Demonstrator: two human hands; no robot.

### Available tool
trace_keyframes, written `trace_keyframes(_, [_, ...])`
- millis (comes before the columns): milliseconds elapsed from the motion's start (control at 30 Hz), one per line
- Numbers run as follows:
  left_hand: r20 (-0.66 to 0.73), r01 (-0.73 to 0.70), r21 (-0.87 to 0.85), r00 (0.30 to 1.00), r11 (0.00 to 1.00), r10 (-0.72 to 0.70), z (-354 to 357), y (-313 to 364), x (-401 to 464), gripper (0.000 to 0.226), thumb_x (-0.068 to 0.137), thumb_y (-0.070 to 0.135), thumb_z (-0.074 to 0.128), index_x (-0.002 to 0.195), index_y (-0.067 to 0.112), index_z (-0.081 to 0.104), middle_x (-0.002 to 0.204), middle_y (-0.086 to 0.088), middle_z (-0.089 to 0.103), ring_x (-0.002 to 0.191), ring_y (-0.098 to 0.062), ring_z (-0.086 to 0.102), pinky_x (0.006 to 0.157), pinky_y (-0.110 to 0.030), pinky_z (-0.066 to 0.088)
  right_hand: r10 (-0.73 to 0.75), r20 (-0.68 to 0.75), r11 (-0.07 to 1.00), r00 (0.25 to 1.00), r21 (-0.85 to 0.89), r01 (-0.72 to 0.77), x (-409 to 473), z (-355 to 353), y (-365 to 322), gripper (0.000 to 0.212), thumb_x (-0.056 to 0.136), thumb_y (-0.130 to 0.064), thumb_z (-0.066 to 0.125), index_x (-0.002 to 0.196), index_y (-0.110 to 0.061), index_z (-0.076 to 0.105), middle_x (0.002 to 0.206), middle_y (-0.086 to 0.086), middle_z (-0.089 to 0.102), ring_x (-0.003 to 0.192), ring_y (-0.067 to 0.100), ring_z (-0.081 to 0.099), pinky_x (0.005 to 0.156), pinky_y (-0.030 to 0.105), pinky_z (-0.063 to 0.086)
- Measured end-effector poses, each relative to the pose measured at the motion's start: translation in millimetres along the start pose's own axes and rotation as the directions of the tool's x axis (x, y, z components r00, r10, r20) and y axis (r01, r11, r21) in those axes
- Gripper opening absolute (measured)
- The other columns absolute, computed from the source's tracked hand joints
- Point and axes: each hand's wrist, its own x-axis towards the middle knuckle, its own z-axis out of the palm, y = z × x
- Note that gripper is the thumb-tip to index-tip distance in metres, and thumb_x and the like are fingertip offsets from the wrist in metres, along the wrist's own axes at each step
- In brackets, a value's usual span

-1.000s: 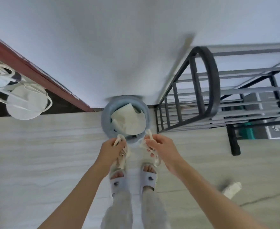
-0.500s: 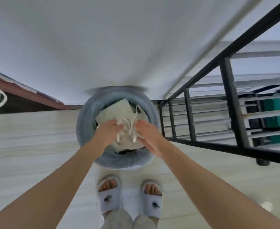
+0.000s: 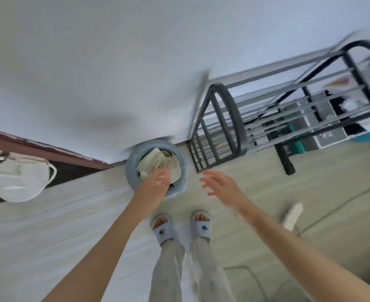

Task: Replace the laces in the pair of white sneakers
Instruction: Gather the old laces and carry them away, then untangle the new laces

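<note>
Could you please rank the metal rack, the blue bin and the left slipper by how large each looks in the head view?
1. metal rack, by far the largest.
2. blue bin.
3. left slipper, smallest, though it lies nearer the camera.

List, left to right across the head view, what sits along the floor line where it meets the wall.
White bag → round blue-grey bin with old laces lying inside and the left hand open over it → right hand, open and empty → dark metal rack.
</note>
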Motion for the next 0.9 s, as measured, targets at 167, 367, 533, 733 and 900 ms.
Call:
trace_keyframes(167, [0.033,-0.193,0.093,0.981,0.977,0.190,2.8,81.2,-100.1,0.031,0.097,0.030,0.045,0.127,0.023,0.052,0.121,0.008,0.056,0.107,-0.006,0.053,0.087,-0.015,0.041,-0.109,-0.179,0.989,0.978,0.082,0.125,-131.8,-60.9,-22.1,0.024,0.097,-0.027,0.046,0.120,-0.024,0.052,0.111,-0.004,0.062,0.099,0.007,0.060,0.087,0.026,0.051])
trace_keyframes(367, [0.087,-0.390,0.101,0.920,0.915,0.382,80.7,173.4,-165.6,0.033,0.097,0.029,0.044,0.129,0.023,0.049,0.117,0.011,0.056,0.103,-0.002,0.052,0.076,-0.005,0.036,-0.091,-0.444,0.962,0.891,0.192,0.194,-234.8,-123.7,19.1,0.020,0.096,-0.029,0.047,0.116,-0.028,0.054,0.105,-0.008,0.065,0.096,0.003,0.061,0.087,0.027,0.051])
trace_keyframes(533, [0.180,-0.513,0.161,0.855,0.843,0.486,160.3,225.1,-189.6,0.033,0.097,0.026,0.044,0.129,0.019,0.050,0.122,0.007,0.057,0.107,-0.004,0.051,0.084,-0.007,0.035,0.008,-0.568,0.875,0.823,0.403,0.270,-296.4,-176.0,77.9,0.021,0.096,-0.023,0.047,0.115,-0.021,0.057,0.101,-0.006,0.066,0.095,0.012,0.063,0.083,0.029,0.052])
trace_keyframes(733, [0.255,-0.546,0.222,0.832,0.808,0.493,256.4,270.2,-192.3,0.033,0.098,0.029,0.043,0.128,0.021,0.050,0.119,0.009,0.058,0.108,-0.006,0.053,0.075,0.003,0.032,0.099,-0.637,0.836,0.764,0.470,0.283,-342.1,-257.9,140.1,0.018,0.096,-0.022,0.048,0.112,-0.024,0.057,0.104,-0.002,0.066,0.094,0.013,0.063,0.082,0.027,0.051])
trace_keyframes(900, [0.307,-0.587,0.238,0.801,0.774,0.514,310.4,308.5,-188.1,0.032,0.097,0.031,0.043,0.127,0.024,0.051,0.118,0.012,0.059,0.105,-0.003,0.056,0.091,-0.014,0.040,0.152,-0.699,0.798,0.699,0.504,0.331,-353.9,-313.1,165.8,0.022,0.097,-0.021,0.046,0.116,-0.020,0.057,0.098,-0.006,0.067,0.092,0.011,0.064,0.081,0.026,0.052])
